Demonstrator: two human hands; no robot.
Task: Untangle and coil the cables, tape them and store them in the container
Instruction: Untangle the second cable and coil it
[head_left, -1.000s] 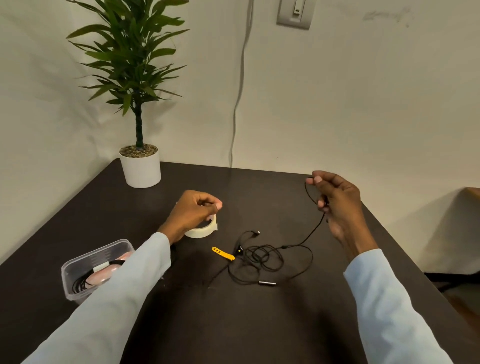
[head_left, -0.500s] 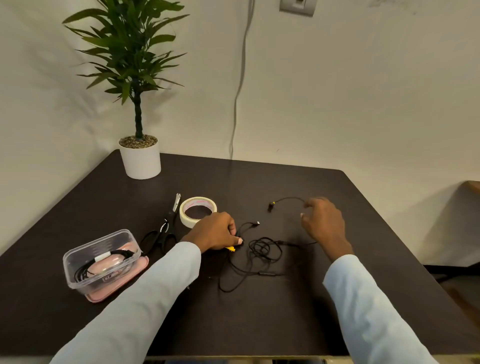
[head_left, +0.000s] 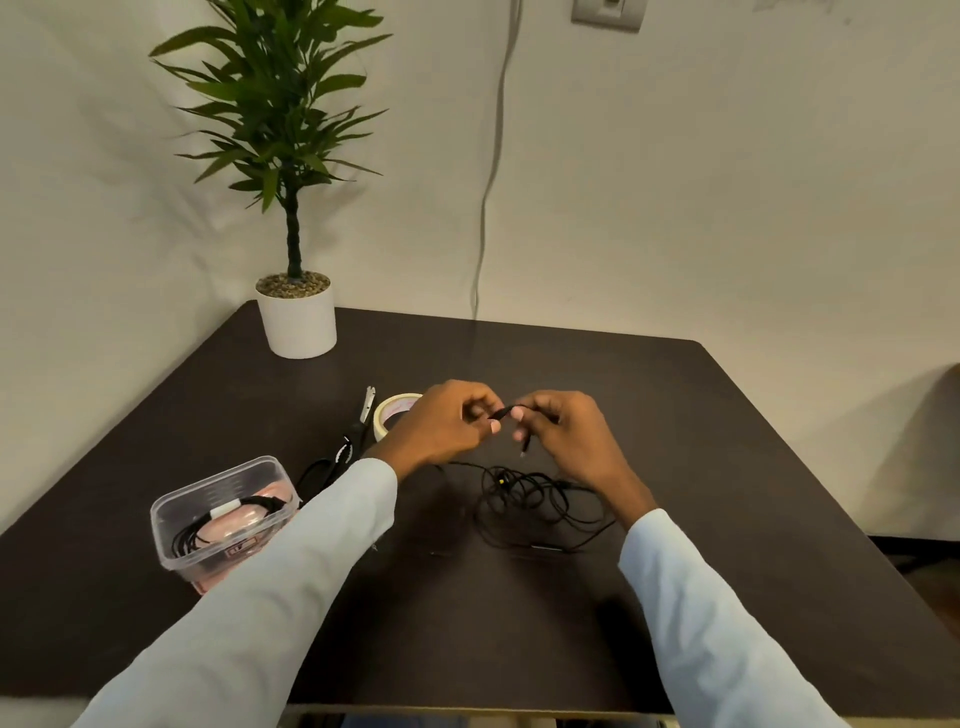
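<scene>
A tangled thin black cable (head_left: 535, 493) lies in loose loops on the dark table (head_left: 675, 426), with a small yellow piece among the loops. My left hand (head_left: 447, 426) and my right hand (head_left: 566, 436) meet just above it, both pinching one black end of the cable between them; a short plug end hangs below my right fingers. A roll of cream tape (head_left: 387, 413) lies flat just left of my left hand. The clear plastic container (head_left: 223, 514) stands at the left with a coiled, taped black cable inside.
Black-handled scissors (head_left: 348, 441) lie between the tape and the container. A potted plant (head_left: 296, 317) stands at the table's far left corner. A grey cord runs down the wall behind. The table's near edge is close below my sleeves.
My left hand left the yellow piece and rose toward the middle. My right hand moved left. Both hands now hold one end of the cable together above the tangle.
</scene>
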